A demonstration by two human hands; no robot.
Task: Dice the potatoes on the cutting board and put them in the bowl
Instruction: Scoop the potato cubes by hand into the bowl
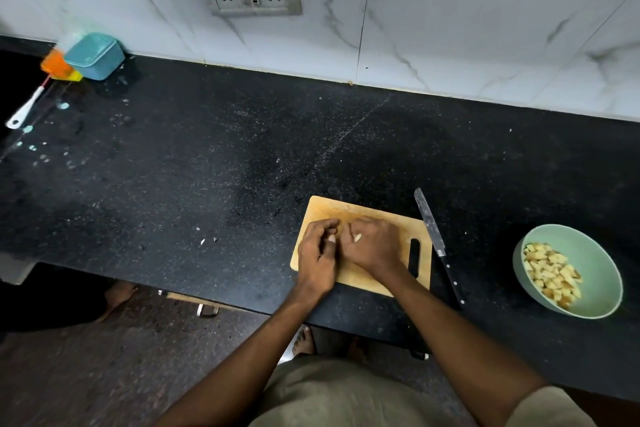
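A wooden cutting board [388,218] lies on the black counter near its front edge. Both hands rest on it, cupped close together. My left hand [317,253] has its fingers curled inward. My right hand [375,243] is curled too, and a small pale potato piece [357,237] shows at its fingertips. What else lies under the hands is hidden. A knife [437,241] with a black handle lies on the counter just right of the board, untouched. A pale green bowl [595,253] at the right holds several diced potato pieces [550,274].
The black counter [207,166] stretches left, with small scraps [207,240] near the board. A teal container [95,55] and an orange-headed brush [52,73] sit at the far left by the tiled wall. The counter's front edge runs just below the board.
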